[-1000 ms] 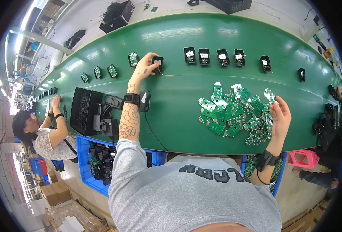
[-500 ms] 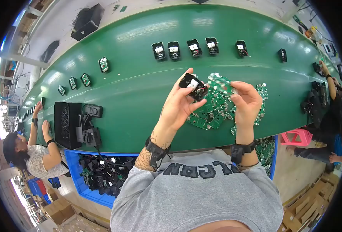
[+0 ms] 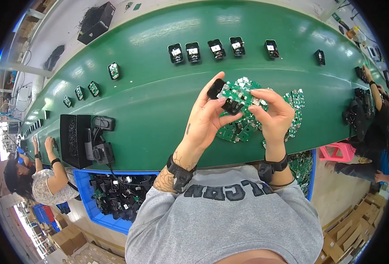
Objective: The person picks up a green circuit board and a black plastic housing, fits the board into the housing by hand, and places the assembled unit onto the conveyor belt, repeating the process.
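Note:
My left hand [image 3: 203, 116] is closed round a small black plastic housing [image 3: 215, 89], holding it tilted above the green work surface. Between the thumb and fingers of my right hand [image 3: 276, 114] is a green circuit board [image 3: 238, 93]. The board's left end lies over the housing's opening and hides most of its inside; whether it is seated there I cannot tell. Under and beside both hands spreads a pile of loose green circuit boards [image 3: 296, 112], partly covered by them.
Several open black housings [image 3: 217, 49] stand in a row on the far side of the green table [image 3: 159, 101]. Board-fitted housings [image 3: 113, 71] are at left, near a black bin [image 3: 75, 143]. A blue crate [image 3: 87, 193] of black parts sits below the edge. Co-workers [image 3: 45, 176] are at both sides.
My right hand has brought the circuit board left, from beside the housing to over its opening. My left hand still grips the housing, nearly in place.

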Demonstrator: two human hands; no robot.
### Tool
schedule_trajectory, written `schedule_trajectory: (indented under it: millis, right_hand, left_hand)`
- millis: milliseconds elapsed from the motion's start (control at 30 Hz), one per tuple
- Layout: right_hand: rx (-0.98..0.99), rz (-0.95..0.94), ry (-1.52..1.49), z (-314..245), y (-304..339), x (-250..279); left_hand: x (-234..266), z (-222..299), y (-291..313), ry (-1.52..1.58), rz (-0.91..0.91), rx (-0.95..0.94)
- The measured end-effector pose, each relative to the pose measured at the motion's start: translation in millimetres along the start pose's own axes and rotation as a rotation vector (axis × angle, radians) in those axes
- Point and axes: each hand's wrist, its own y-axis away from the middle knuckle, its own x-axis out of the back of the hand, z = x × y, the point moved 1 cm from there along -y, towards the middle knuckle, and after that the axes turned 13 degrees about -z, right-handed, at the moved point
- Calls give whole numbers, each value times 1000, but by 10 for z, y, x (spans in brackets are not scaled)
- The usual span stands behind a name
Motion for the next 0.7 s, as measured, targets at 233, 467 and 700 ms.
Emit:
schedule_trajectory:
  millis: [233, 467, 700]
  right_hand:
    - [328, 2, 512, -42, -16, -42]
    - [402, 11, 799, -56, 17, -30]
    - [322, -123, 560, -44, -1, 79]
  left_hand:
    - [-105, -5, -2, 129, -80, -30]
    - [-189, -7, 0, -88, -88, -31]
    - [-205, -97, -46, -291, -118, -97]
